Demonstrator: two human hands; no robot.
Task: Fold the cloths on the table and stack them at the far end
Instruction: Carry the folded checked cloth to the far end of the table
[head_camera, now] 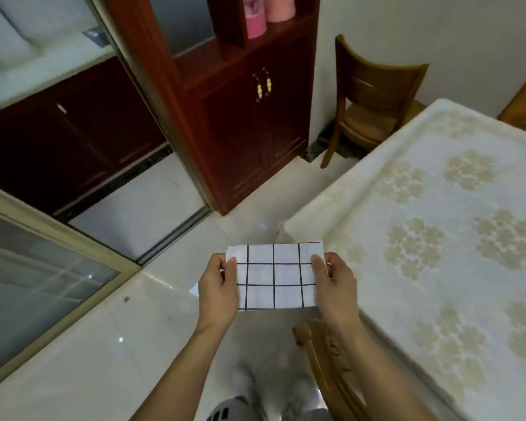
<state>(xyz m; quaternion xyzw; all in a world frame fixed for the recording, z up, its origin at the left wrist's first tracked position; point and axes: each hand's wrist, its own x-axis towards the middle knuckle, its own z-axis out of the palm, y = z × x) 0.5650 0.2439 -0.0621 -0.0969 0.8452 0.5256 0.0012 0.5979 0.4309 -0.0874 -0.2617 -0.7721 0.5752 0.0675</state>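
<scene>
A white cloth with a black grid pattern point(274, 276) is held flat in the air as a folded rectangle, over the floor just left of the table's near corner. My left hand point(219, 287) pinches its left edge, thumb on top. My right hand point(334, 284) pinches its right edge the same way. The table point(438, 238), covered in a cream cloth with floral motifs, fills the right side; no other cloth shows on the part in view.
A carved wooden chair back point(325, 360) stands below my right forearm by the table's edge. Another wooden chair point(374, 98) stands at the table's far end near the wall. A dark red cabinet point(243, 117) rises ahead, with a sliding glass door point(28, 268) at left.
</scene>
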